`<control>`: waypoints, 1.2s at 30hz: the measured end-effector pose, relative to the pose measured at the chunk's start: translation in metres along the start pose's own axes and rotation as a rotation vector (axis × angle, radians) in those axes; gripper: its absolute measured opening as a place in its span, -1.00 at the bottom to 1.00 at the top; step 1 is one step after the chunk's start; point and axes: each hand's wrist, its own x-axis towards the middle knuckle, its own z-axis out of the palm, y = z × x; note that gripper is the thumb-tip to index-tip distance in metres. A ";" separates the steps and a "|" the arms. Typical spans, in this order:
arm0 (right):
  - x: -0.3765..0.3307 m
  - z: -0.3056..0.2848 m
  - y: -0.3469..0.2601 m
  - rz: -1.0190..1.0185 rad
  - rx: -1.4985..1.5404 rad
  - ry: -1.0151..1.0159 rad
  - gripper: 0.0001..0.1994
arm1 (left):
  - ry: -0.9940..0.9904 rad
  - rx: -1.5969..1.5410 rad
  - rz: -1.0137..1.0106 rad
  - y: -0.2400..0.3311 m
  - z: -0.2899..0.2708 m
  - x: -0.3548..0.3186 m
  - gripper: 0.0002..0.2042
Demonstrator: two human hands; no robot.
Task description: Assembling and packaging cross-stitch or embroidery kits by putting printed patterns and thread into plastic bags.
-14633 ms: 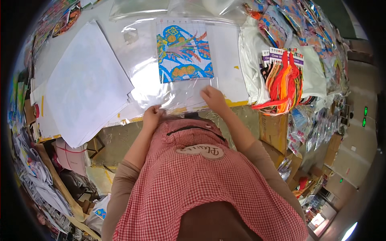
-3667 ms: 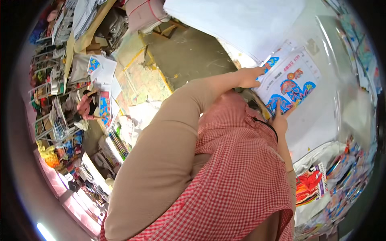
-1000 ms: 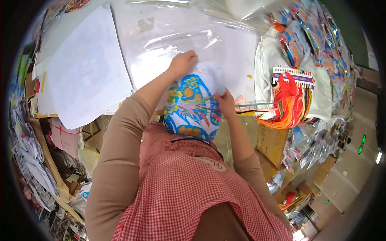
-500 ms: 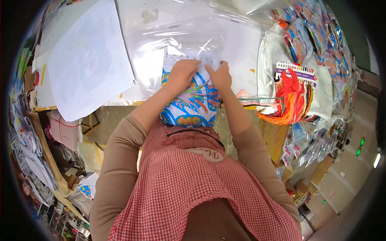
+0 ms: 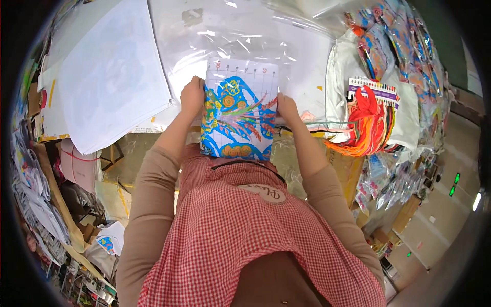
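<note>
A folded printed cross-stitch cloth (image 5: 240, 115), white grid with a bright blue, orange and green pattern, lies at the table's near edge and hangs down toward my apron. My left hand (image 5: 192, 94) is closed at its left edge, and my right hand (image 5: 287, 108) grips the right edge lower down. The fingertips of both hands are partly hidden. Clear plastic film (image 5: 240, 43) spreads over the table just beyond the cloth's far edge.
Large white sheets (image 5: 115, 77) lie at the left. To the right, a bundle of red and orange embroidery threads (image 5: 365, 125) hangs from a punched card (image 5: 376, 92) on white cloth (image 5: 409, 123). Bagged colourful kits (image 5: 404, 41) pile up behind them.
Both hands have moved apart, from the top of the cloth to its two side edges. More of the printed pattern and the grid's far margin now shows, lying flat.
</note>
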 end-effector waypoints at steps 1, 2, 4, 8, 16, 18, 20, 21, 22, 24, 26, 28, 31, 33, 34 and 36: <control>-0.012 0.005 0.010 -0.081 -0.030 0.006 -0.71 | -0.143 0.126 0.059 -0.003 -0.006 -0.004 -0.78; -0.030 0.009 0.017 -0.163 -0.061 0.013 -0.80 | -0.169 0.159 0.143 -0.006 -0.009 -0.011 -0.80; -0.070 0.013 0.028 -0.202 -0.157 -0.122 -0.80 | -0.288 0.224 0.283 -0.017 -0.018 -0.039 -0.83; -0.147 0.025 -0.007 0.160 -0.165 -0.638 -0.70 | -0.498 0.292 0.608 -0.060 -0.038 -0.117 -0.86; -0.131 0.002 -0.015 0.311 -0.112 -0.517 -0.65 | -0.772 0.506 0.376 0.029 -0.082 -0.069 -0.79; -0.129 -0.034 -0.040 0.227 -0.206 -0.473 -0.66 | -0.783 0.491 0.401 0.017 -0.081 -0.087 -0.80; -0.147 -0.030 -0.050 0.243 -0.179 -0.483 -0.67 | -0.797 0.477 0.427 -0.003 -0.070 -0.102 -0.80; -0.156 -0.026 -0.052 0.266 -0.146 -0.502 -0.68 | -0.734 0.436 0.429 -0.012 -0.063 -0.108 -0.79; -0.150 -0.013 -0.035 0.269 -0.143 -0.502 -0.68 | -0.671 0.395 0.429 -0.021 -0.057 -0.111 -0.79; -0.136 0.026 0.022 0.166 -0.144 -0.292 -0.69 | -0.437 0.362 0.298 0.003 -0.043 -0.089 -0.78; -0.107 -0.010 0.015 -0.018 -0.256 0.058 -0.74 | -0.189 0.166 0.235 0.017 -0.039 -0.071 -0.79; -0.101 -0.015 0.022 0.080 -0.243 0.073 -0.75 | -0.182 0.075 0.170 0.036 -0.039 -0.065 -0.80; -0.113 -0.019 0.032 0.155 -0.197 -0.220 -0.74 | -0.322 0.135 0.157 0.017 -0.028 -0.082 -0.78; -0.124 -0.023 0.020 0.141 -0.160 -0.540 -0.72 | -0.319 0.075 0.086 0.003 -0.022 -0.101 -0.76; -0.125 -0.026 0.004 0.245 0.054 -0.528 -0.69 | -0.312 0.016 0.017 -0.005 -0.018 -0.108 -0.73; -0.125 -0.030 -0.030 0.358 0.272 -0.519 -0.66 | -0.337 -0.017 -0.052 -0.024 -0.002 -0.116 -0.66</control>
